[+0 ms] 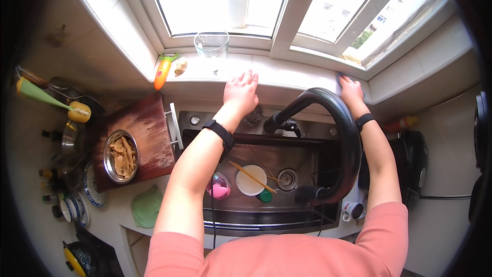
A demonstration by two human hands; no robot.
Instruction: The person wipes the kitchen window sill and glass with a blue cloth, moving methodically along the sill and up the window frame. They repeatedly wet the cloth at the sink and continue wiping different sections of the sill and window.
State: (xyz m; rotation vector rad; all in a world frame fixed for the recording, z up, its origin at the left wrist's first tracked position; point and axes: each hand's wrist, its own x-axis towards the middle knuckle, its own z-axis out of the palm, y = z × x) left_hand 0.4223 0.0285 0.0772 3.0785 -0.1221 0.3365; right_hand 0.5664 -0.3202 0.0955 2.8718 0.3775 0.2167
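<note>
My left hand (241, 91) rests palm down with its fingers on the front part of the tiled window sill (284, 71); I see nothing in it. At the sill's right end my right hand (351, 89) presses on a bluish cloth (361, 91), which is mostly hidden under the palm. Left of my left hand stand a clear glass container (211, 48), a piece of ginger (180, 66) and an orange carrot-shaped object (163, 72). Between my arms, a black faucet (348, 134) arches over the sink.
The sink (246, 209) holds a white bowl (250, 186), chopsticks (251, 176), a pink item (219, 189) and a green cap (265, 195). At left, a wooden cutting board (152, 123) carries a metal bowl (106, 161) of sliced food. A mug (349, 209) stands right of the sink.
</note>
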